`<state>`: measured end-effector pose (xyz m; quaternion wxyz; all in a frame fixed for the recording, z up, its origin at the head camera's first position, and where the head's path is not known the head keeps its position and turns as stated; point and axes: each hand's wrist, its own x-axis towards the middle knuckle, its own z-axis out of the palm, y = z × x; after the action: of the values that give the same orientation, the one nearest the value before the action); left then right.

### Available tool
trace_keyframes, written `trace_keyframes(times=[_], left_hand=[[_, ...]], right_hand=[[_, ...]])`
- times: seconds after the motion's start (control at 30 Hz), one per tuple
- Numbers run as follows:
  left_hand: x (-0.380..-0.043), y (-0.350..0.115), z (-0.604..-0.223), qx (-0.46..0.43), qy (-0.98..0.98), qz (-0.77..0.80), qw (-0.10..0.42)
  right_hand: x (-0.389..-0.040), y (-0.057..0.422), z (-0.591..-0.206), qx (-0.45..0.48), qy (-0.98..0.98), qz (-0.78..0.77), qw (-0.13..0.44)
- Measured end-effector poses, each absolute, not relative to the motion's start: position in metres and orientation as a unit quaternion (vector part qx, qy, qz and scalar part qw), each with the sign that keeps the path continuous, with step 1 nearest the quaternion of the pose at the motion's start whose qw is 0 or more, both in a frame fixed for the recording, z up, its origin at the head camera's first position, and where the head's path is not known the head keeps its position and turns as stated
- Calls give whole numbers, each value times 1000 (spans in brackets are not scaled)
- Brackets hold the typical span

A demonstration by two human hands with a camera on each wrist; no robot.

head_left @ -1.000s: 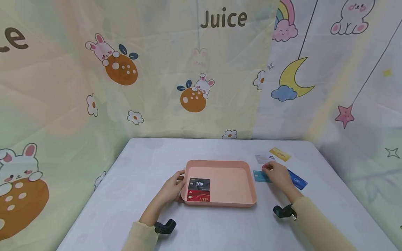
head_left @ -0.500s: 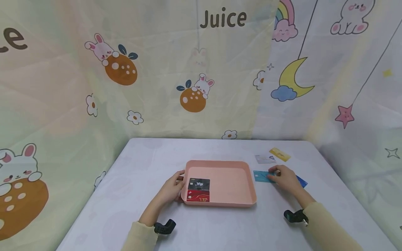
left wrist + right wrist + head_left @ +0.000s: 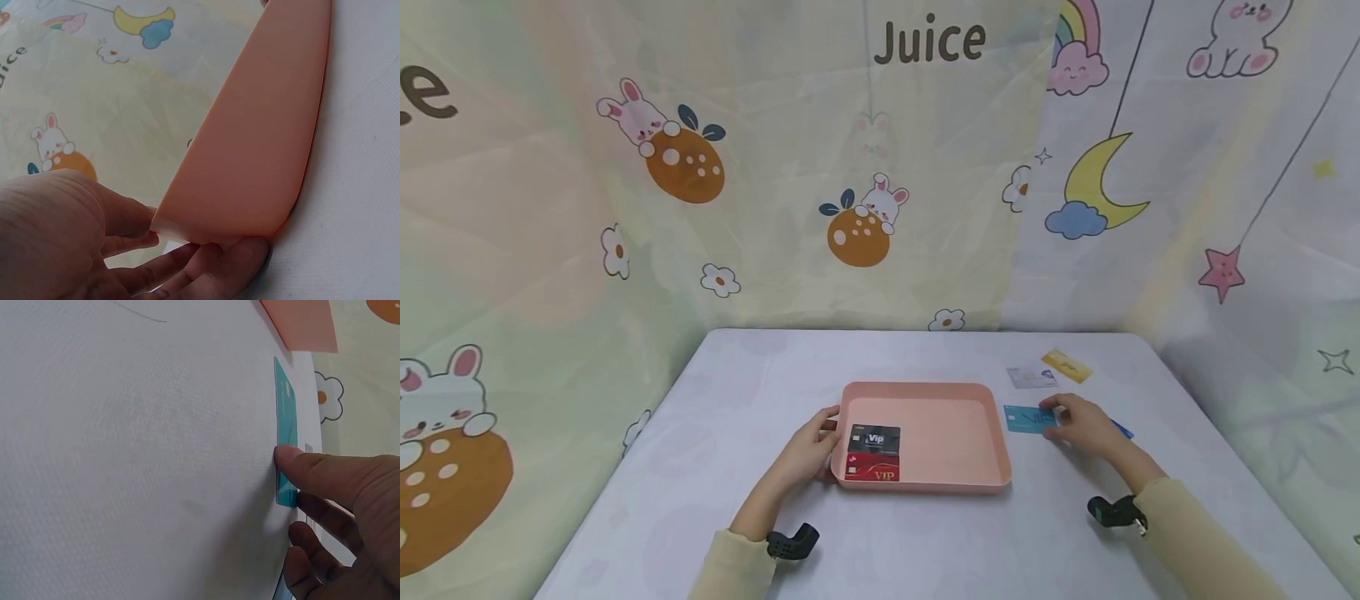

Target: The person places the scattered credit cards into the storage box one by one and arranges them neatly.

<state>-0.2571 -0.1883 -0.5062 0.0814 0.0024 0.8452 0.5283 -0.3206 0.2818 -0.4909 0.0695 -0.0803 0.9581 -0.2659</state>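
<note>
A pink tray (image 3: 955, 450) lies on the table with a black VIP card (image 3: 874, 438) and a red VIP card (image 3: 872, 468) side by side in its left part. My left hand (image 3: 811, 450) grips the tray's left end, with fingertips at the rim and lower along the outer wall, as the left wrist view shows. To the right of the tray, my right hand (image 3: 1082, 429) pinches the edges of a teal card (image 3: 286, 419) with thumb and finger. That card lies flat on the table, its right end partly covered by the hand.
Beyond the right hand lie a pale card (image 3: 1030, 378) and a yellow card (image 3: 1067, 366). A blue card (image 3: 1122, 429) sits mostly hidden behind the right hand. Printed cloth (image 3: 775, 167) hangs around the white table (image 3: 760, 367).
My right hand has shifted right from the teal card's upper edge to its right end, uncovering the pale card and covering more of the blue one. The left hand stays at the tray.
</note>
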Motion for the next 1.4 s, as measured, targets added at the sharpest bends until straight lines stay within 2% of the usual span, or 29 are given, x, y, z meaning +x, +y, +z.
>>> trace_keyframes(times=[0.23,0.47,1.0,1.4], left_hand=[[-258,-189,-507,-1,844,530,85],[-259,-190,-506,0,842,533,85],[-258,-189,-507,1,845,529,82],[-258,-190,-508,2,842,532,84]], right_hand=[[-326,284,-487,-70,958,-263,91],[-328,282,-483,-36,957,-255,137],[-325,275,-463,-9,970,-164,181],[-315,274,-462,2,967,-224,124]])
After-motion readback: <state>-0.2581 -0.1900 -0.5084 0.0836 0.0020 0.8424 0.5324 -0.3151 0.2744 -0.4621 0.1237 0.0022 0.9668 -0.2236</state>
